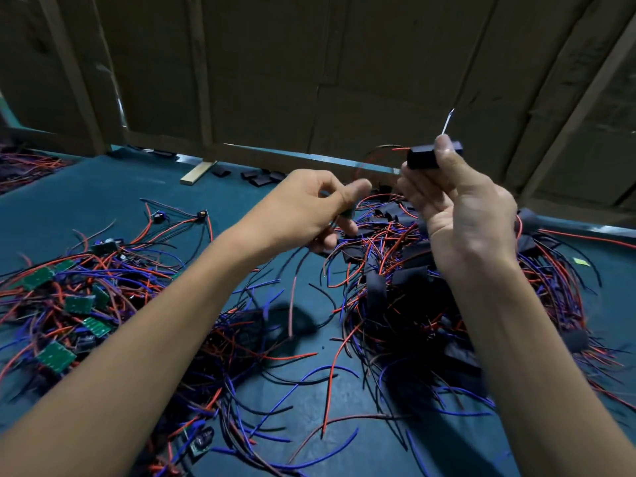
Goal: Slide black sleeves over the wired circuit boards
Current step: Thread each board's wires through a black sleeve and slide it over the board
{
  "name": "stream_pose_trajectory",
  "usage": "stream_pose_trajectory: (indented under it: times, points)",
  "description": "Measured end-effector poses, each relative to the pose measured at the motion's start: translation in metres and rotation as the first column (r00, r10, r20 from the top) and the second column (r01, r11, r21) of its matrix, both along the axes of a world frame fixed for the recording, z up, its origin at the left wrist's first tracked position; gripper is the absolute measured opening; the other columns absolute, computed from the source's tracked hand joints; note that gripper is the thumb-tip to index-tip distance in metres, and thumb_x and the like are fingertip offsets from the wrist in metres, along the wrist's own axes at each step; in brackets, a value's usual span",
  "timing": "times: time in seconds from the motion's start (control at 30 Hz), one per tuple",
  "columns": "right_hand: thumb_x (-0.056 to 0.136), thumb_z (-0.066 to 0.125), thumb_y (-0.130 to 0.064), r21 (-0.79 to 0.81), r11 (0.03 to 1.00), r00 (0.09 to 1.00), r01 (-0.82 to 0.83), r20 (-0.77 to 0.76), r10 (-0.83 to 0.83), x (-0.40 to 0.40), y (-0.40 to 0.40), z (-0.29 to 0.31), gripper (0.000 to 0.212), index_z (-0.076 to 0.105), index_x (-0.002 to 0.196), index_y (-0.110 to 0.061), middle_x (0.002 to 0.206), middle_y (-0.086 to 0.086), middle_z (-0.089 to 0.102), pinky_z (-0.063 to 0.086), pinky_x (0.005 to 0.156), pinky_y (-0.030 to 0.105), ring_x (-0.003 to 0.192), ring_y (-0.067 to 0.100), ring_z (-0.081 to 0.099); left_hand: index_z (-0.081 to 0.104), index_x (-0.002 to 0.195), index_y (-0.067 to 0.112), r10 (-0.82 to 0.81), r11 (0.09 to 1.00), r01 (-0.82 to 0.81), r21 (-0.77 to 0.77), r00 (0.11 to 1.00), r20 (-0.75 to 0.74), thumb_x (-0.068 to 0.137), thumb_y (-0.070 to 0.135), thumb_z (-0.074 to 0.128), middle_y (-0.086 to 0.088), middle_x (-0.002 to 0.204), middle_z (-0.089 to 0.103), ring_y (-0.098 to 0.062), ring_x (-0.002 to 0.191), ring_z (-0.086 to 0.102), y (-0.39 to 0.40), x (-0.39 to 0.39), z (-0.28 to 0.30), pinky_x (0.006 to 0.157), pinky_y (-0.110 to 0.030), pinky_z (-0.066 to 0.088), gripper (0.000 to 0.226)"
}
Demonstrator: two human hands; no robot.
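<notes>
Right hand (457, 215) around probably sleeve (425, 158)

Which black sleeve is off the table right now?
The black sleeve pinched in the raised right hand, wires sticking out both ends. The other sleeves lie on the table or in the wire pile.

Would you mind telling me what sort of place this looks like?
Probably a small electronics assembly bench. A teal table top holds heaps of green circuit boards with red and blue wires and sleeved ones. The right hand holds up a black sleeve; brown cardboard sheets wall it in.
</notes>
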State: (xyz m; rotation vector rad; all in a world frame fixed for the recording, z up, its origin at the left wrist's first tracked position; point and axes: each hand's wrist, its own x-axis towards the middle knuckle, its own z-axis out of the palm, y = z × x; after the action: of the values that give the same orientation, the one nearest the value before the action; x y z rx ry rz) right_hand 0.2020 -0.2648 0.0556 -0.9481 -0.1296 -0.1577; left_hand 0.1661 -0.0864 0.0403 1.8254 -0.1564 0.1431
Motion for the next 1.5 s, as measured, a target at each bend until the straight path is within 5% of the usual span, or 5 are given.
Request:
stream_pose_trajectory:
  times: [0.43, 1.17, 1.27, 1.37, 1.5]
  points:
    - [0.088, 0.076, -0.022, -0.137, 0.978, 0.988, -0.156, -0.013, 0.155, -0.005, 0.009, -0.005, 0.015, 0.069, 0.082, -0.009, 0.075, 0.010, 0.072, 0.062, 0.076, 0.033, 0.071, 0.022, 0.071, 0.071, 0.112, 0.003, -0.040, 0.979, 0.076, -0.189, 0.982, 0.187, 0.095, 0.004, 0.065, -0.015, 0.097, 0.077, -0.016, 0.084, 0.074, -0.005, -0.013, 0.017, 0.065, -0.022, 0.057, 0.019]
    - [0.078, 0.075, -0.024, -0.236, 0.947, 0.961, -0.218, 0.119, 0.251, -0.027, 0.007, 0.016, 0.019, 0.072, 0.086, -0.007, 0.080, 0.008, 0.074, 0.059, 0.068, 0.027, 0.069, 0.018, 0.070, 0.066, 0.091, 0.019, -0.085, 0.911, 0.070, -0.406, 0.996, -0.020, 0.088, 0.056, 0.066, 0.005, 0.076, 0.068, -0.014, 0.070, 0.070, 0.005, -0.001, 0.012, 0.066, -0.028, 0.057, 0.038]
    - [0.073, 0.083, -0.028, -0.414, 0.909, 0.980, 0.042, 0.195, 0.043, -0.024, -0.035, 0.040, 0.015, 0.076, 0.077, -0.016, 0.075, 0.002, 0.074, 0.058, 0.062, 0.029, 0.063, 0.015, 0.069, 0.067, 0.104, 0.014, 0.190, 0.977, -0.199, 0.079, 0.975, 0.113, 0.097, 0.040, 0.062, 0.000, 0.093, 0.072, -0.014, 0.085, 0.070, 0.032, 0.019, -0.013, 0.080, -0.032, 0.054, 0.027]
    - [0.056, 0.084, -0.052, -0.727, 0.605, 0.946, 0.325, 0.238, -0.221, -0.023, -0.080, 0.058, 0.026, 0.076, 0.070, -0.031, 0.073, 0.000, 0.072, 0.061, 0.061, 0.042, 0.066, 0.021, 0.071, 0.050, 0.141, 0.016, 0.200, 0.560, -0.161, 0.813, 0.978, 0.056, 0.100, 0.022, 0.055, -0.011, 0.139, 0.055, -0.030, 0.128, 0.052, 0.061, 0.038, -0.054, 0.105, -0.042, 0.042, 0.042]
    - [0.055, 0.086, -0.062, -0.975, 0.113, 0.925, 0.190, 0.140, -0.352, -0.016, -0.099, 0.044, 0.034, 0.077, 0.069, -0.032, 0.061, 0.007, 0.071, 0.061, 0.061, 0.046, 0.061, 0.030, 0.072, 0.041, 0.145, 0.029, 0.235, 0.330, 0.071, 0.941, 0.960, -0.154, 0.102, 0.026, 0.048, -0.003, 0.149, 0.043, -0.036, 0.134, 0.038, 0.070, 0.050, -0.091, 0.101, -0.050, 0.035, 0.044]
